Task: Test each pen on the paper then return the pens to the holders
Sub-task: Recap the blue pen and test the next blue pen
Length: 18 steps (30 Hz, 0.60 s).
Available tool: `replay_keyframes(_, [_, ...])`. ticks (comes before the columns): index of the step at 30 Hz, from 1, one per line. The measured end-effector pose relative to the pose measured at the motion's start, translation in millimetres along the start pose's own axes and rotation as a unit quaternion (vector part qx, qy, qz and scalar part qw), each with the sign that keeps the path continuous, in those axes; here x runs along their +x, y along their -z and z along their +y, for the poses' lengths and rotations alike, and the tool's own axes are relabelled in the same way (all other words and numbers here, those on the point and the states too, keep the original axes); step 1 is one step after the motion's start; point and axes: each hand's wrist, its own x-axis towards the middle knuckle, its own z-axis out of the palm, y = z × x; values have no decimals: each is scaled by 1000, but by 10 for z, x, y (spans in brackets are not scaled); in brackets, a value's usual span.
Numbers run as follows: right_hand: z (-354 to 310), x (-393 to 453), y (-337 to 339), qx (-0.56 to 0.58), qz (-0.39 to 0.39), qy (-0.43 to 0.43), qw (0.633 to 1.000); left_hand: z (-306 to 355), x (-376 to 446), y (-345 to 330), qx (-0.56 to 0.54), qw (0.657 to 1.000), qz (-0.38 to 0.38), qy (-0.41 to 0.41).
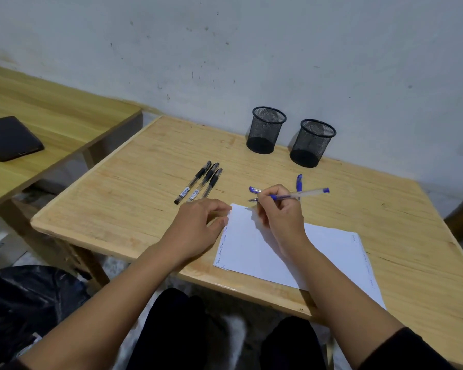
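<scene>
One blue pen pinched in right hand, lying crosswise, tip leftward just past paper's far edge. Left hand loosely curled, empty, fingertips on paper's left corner. Bare table to the left.

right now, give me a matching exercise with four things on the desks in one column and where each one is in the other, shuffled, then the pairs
Things:
1. blue pen
2. three black pens
3. mesh holders
4. dark flat case

Places:
A. on the side table at far left
B. lying side by side, just beyond the left hand
C. held in the right hand at the paper's far edge
D. upright by the wall, no pens showing in them

Pairs: 1-C, 2-B, 3-D, 4-A
</scene>
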Motion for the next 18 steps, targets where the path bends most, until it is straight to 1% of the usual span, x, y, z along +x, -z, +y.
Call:
replay_keyframes(3, [-73, 16, 111, 73, 59, -42, 995, 125, 234, -60, -4, 1000, 4, -9])
replay_keyframes(6, [-147, 1, 239, 110, 97, -67, 987, 233, 540, -182, 17, 1000, 2, -24])
replay_keyframes(10, [-211, -33, 402, 107, 118, -64, 985, 330, 878, -369, 53, 998, -30, -33])
replay_keyframes(14, [-229, -46, 537, 112, 126, -53, 984, 295, 1017, -523, 103, 992, -55, -38])
replay_keyframes(16, [-243, -52, 595, 123, 127, -56, 983, 280, 1043, -557, 118, 990, -55, -43])
replay_keyframes(18, [-265, -52, 638, 146, 130, -68, 978, 305, 1046, -563, 110, 992, -44, -34])
